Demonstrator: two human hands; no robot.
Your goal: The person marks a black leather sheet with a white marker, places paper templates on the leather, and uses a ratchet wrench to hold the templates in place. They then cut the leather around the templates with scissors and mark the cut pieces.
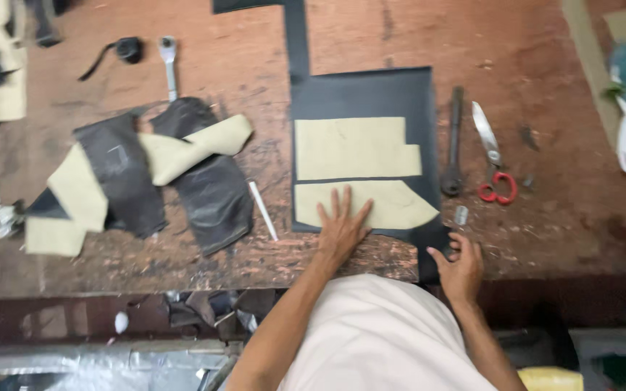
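Note:
A black leather sheet (360, 94) lies flat on the worn wooden table (537, 232). Two beige pattern pieces rest on it: an upper stepped one (353, 148) and a lower pointed one (393, 206). My left hand (340, 228) presses flat with fingers spread on the lower pattern's near edge. My right hand (459, 266) grips the sheet's near right corner at the table's edge.
Red-handled scissors (493, 156) and a dark metal tool (453, 145) lie right of the sheet. A white stick (262, 210) lies left of it. Further left is a pile of black and beige cut pieces (146, 177), with a wrench (169, 61) behind.

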